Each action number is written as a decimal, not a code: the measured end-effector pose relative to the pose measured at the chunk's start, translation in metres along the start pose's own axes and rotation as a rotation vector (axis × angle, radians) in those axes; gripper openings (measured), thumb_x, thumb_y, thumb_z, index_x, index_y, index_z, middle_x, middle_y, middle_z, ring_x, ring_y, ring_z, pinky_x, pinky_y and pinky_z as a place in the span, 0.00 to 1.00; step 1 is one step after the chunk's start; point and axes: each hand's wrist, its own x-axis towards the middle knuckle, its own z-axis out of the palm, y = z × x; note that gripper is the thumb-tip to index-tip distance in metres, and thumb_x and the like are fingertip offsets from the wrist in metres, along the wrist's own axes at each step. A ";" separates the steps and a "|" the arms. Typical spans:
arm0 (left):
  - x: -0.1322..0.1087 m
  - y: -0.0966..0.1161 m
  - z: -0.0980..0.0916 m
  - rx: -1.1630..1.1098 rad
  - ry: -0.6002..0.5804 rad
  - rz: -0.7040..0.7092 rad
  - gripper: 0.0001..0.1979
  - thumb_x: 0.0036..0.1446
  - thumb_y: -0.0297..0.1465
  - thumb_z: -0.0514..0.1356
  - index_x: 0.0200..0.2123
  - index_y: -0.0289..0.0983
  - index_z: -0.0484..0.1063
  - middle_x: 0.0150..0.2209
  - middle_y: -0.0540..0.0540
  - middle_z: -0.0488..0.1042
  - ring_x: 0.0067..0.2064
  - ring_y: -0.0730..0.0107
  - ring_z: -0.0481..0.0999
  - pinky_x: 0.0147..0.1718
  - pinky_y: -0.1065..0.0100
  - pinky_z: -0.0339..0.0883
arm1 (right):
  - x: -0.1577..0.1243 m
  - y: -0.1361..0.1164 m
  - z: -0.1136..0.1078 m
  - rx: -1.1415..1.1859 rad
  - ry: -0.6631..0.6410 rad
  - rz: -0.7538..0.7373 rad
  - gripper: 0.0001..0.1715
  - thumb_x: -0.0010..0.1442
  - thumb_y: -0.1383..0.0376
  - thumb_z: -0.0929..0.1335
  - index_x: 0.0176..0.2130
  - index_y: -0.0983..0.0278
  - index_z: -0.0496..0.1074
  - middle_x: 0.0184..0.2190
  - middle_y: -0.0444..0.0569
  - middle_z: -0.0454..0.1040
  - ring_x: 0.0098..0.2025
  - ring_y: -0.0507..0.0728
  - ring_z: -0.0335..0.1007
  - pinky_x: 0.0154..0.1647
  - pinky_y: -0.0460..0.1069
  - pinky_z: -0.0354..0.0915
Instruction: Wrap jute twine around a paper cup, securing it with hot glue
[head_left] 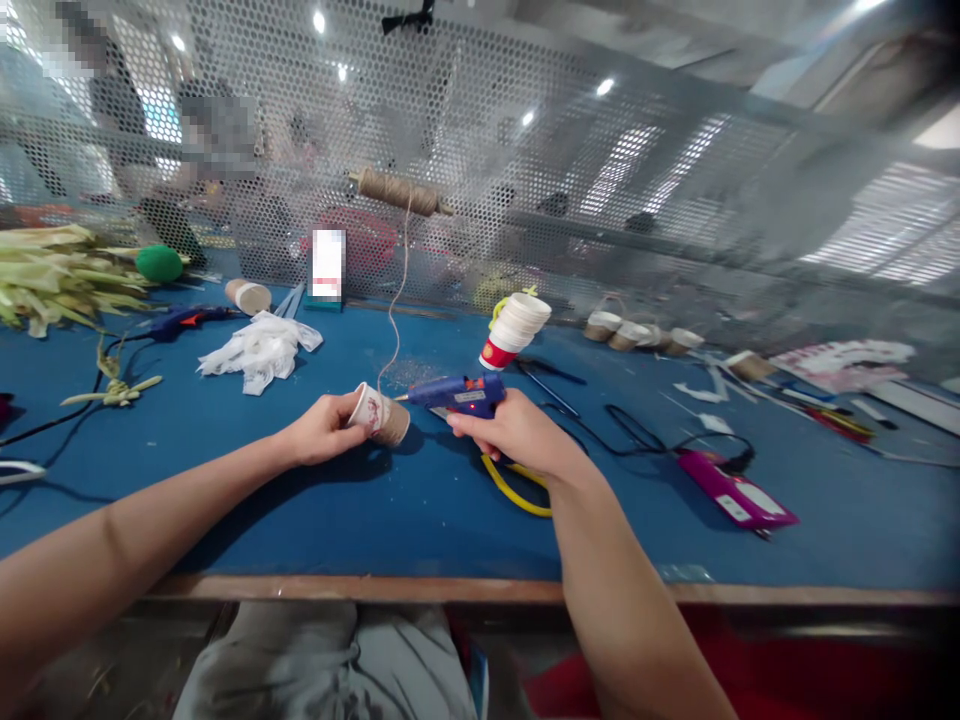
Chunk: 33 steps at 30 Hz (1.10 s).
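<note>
My left hand (328, 430) is closed round a small paper cup (369, 411), tipped on its side, with brown twine (394, 424) wound about its lower part. A loose strand (397, 300) runs from the cup up to a twine spool (397, 192) mounted by the mesh. In my right hand (517, 432) is a blue hot glue gun (461, 393), its nozzle pointing left, close beside the cup's twine; whether it touches I cannot tell. Yellow-handled scissors (517, 497) lie partly hidden beneath my right hand.
A stack of paper cups (516, 330) stands behind the glue gun. White cloth (261, 352), another glue gun (187, 320) and husks (56, 275) lie left. Twine-wrapped cups (630, 334) and a purple device (735, 490) with black cable are right. Perforated metal mesh (480, 230) closes the back.
</note>
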 end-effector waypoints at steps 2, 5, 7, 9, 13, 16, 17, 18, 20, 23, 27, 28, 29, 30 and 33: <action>0.000 -0.003 0.001 -0.053 0.024 -0.048 0.18 0.51 0.35 0.52 0.40 0.27 0.67 0.35 0.42 0.72 0.36 0.64 0.70 0.38 0.66 0.63 | 0.004 0.006 -0.004 0.131 0.003 -0.039 0.10 0.49 0.61 0.67 0.26 0.67 0.67 0.12 0.39 0.59 0.15 0.46 0.54 0.18 0.44 0.55; 0.000 -0.005 0.000 -0.076 0.068 -0.102 0.18 0.51 0.37 0.52 0.39 0.27 0.68 0.33 0.43 0.72 0.34 0.65 0.70 0.36 0.67 0.63 | 0.020 0.016 -0.015 0.324 0.104 -0.057 0.10 0.48 0.63 0.68 0.31 0.67 0.67 0.17 0.40 0.63 0.19 0.47 0.58 0.20 0.43 0.58; 0.000 -0.004 0.000 -0.072 0.093 -0.126 0.19 0.50 0.38 0.53 0.37 0.27 0.68 0.32 0.44 0.71 0.32 0.66 0.69 0.35 0.67 0.62 | 0.035 0.025 -0.023 0.344 0.242 -0.001 0.09 0.48 0.64 0.68 0.29 0.67 0.66 0.22 0.44 0.67 0.22 0.46 0.61 0.22 0.42 0.60; -0.001 -0.002 0.000 -0.072 0.110 -0.137 0.19 0.50 0.39 0.53 0.36 0.26 0.69 0.31 0.44 0.71 0.32 0.67 0.68 0.34 0.67 0.62 | 0.051 0.035 -0.030 0.280 0.331 0.139 0.07 0.52 0.64 0.66 0.27 0.67 0.66 0.23 0.44 0.67 0.21 0.45 0.60 0.19 0.41 0.58; -0.001 0.003 0.001 -0.083 0.124 -0.124 0.19 0.50 0.39 0.53 0.36 0.27 0.68 0.29 0.45 0.70 0.30 0.69 0.67 0.33 0.69 0.61 | 0.078 0.064 -0.034 0.179 0.331 0.258 0.12 0.52 0.66 0.66 0.20 0.68 0.64 0.16 0.43 0.63 0.16 0.45 0.55 0.16 0.42 0.56; -0.002 0.004 0.002 -0.073 0.132 -0.110 0.18 0.50 0.38 0.53 0.34 0.27 0.69 0.27 0.46 0.69 0.28 0.71 0.65 0.30 0.69 0.60 | 0.088 0.082 -0.032 0.070 0.322 0.313 0.13 0.51 0.64 0.66 0.19 0.68 0.65 0.13 0.44 0.62 0.15 0.47 0.57 0.18 0.44 0.58; -0.002 0.004 0.002 -0.066 0.135 -0.102 0.17 0.50 0.37 0.53 0.34 0.27 0.68 0.27 0.47 0.68 0.28 0.71 0.65 0.29 0.70 0.59 | 0.090 0.086 -0.031 0.026 0.326 0.326 0.14 0.52 0.63 0.66 0.19 0.68 0.65 0.14 0.45 0.63 0.16 0.48 0.59 0.19 0.45 0.59; -0.002 0.005 0.002 -0.058 0.135 -0.093 0.17 0.51 0.37 0.53 0.35 0.28 0.68 0.27 0.47 0.68 0.27 0.72 0.64 0.29 0.70 0.59 | 0.091 0.087 -0.031 -0.022 0.337 0.334 0.14 0.52 0.63 0.66 0.19 0.68 0.66 0.15 0.47 0.65 0.18 0.50 0.62 0.21 0.46 0.60; -0.003 0.005 0.001 -0.039 0.128 -0.078 0.16 0.51 0.36 0.53 0.36 0.28 0.68 0.26 0.48 0.67 0.27 0.73 0.63 0.28 0.71 0.59 | 0.091 0.083 -0.031 -0.120 0.373 0.334 0.13 0.50 0.63 0.67 0.19 0.68 0.67 0.19 0.52 0.69 0.27 0.55 0.67 0.28 0.48 0.62; -0.004 0.007 0.002 -0.004 0.113 -0.047 0.15 0.52 0.36 0.52 0.35 0.28 0.68 0.26 0.48 0.66 0.27 0.73 0.63 0.28 0.72 0.59 | 0.087 0.062 -0.026 -0.227 0.412 0.294 0.11 0.48 0.63 0.69 0.22 0.69 0.70 0.30 0.60 0.72 0.41 0.63 0.66 0.38 0.52 0.60; -0.006 0.011 0.005 0.049 0.065 0.039 0.14 0.53 0.34 0.51 0.36 0.28 0.67 0.30 0.46 0.67 0.31 0.72 0.64 0.32 0.71 0.61 | 0.075 0.022 0.002 -0.196 0.234 0.139 0.19 0.48 0.51 0.66 0.25 0.65 0.74 0.31 0.52 0.75 0.39 0.59 0.68 0.41 0.50 0.60; -0.006 0.013 0.005 0.067 0.052 0.061 0.14 0.53 0.33 0.51 0.36 0.28 0.67 0.30 0.46 0.67 0.31 0.72 0.64 0.33 0.70 0.61 | 0.072 0.014 0.012 -0.097 0.061 0.005 0.21 0.51 0.50 0.64 0.30 0.64 0.75 0.34 0.51 0.75 0.40 0.57 0.67 0.42 0.50 0.60; -0.007 0.015 0.006 0.086 0.045 0.078 0.13 0.53 0.32 0.51 0.35 0.28 0.67 0.30 0.46 0.67 0.31 0.72 0.64 0.33 0.70 0.61 | 0.071 0.006 0.022 0.017 -0.080 -0.066 0.23 0.52 0.49 0.63 0.32 0.63 0.75 0.35 0.50 0.75 0.39 0.56 0.68 0.42 0.49 0.60; -0.007 0.016 0.006 0.104 0.041 0.089 0.12 0.53 0.32 0.51 0.33 0.28 0.67 0.29 0.46 0.67 0.31 0.72 0.64 0.33 0.70 0.61 | 0.069 0.000 0.031 0.125 -0.175 -0.109 0.23 0.51 0.49 0.63 0.33 0.64 0.74 0.35 0.50 0.75 0.38 0.55 0.68 0.41 0.49 0.61; -0.007 0.018 0.007 0.103 0.035 0.067 0.12 0.52 0.33 0.52 0.30 0.28 0.67 0.27 0.47 0.65 0.29 0.73 0.63 0.31 0.71 0.60 | 0.067 -0.010 0.049 0.351 -0.113 -0.184 0.18 0.47 0.53 0.68 0.30 0.66 0.73 0.30 0.49 0.74 0.32 0.53 0.68 0.37 0.49 0.62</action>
